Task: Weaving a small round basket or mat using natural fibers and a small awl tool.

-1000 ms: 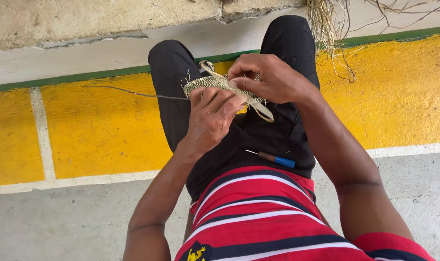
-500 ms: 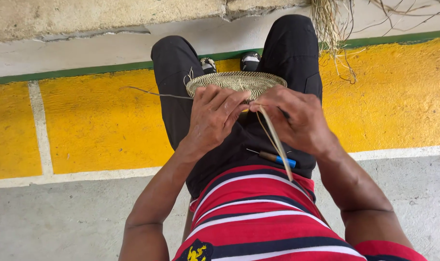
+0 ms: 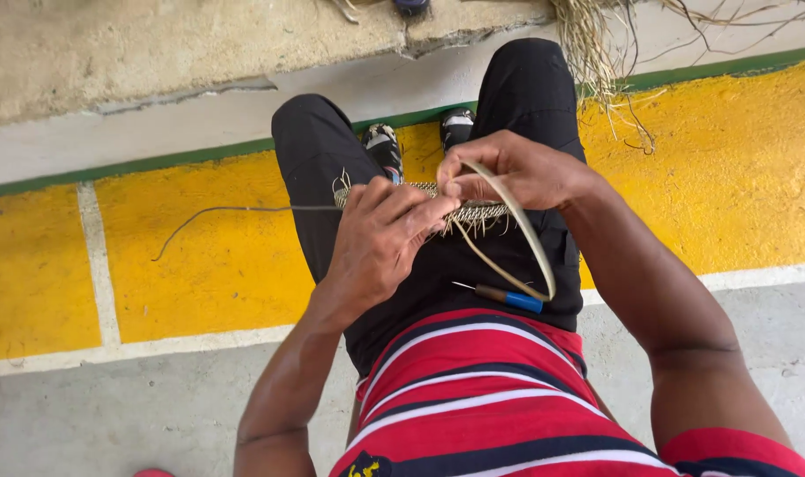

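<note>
From my remote seat I see my right hand (image 3: pixel 517 168) pinched shut on a pale flat straw strand (image 3: pixel 528 237) that loops down past the lap. My left hand (image 3: pixel 380 238) is clamped on the edge of the tan woven straw disc (image 3: pixel 473 212), held above the black-trousered knees (image 3: pixel 332 159). The two hands nearly touch at the rim.

My worry: the loop hangs slack, so a hard tug could kink or snap it, or snag it on the blue-handled awl (image 3: pixel 504 296) lying loose on the lap, which could also roll off.

Count: two hands, one disc, one working strand, one awl, one thin dark fibre (image 3: pixel 235 212) trailing left, one bundle of dry straw (image 3: pixel 597 53) on the ledge.
</note>
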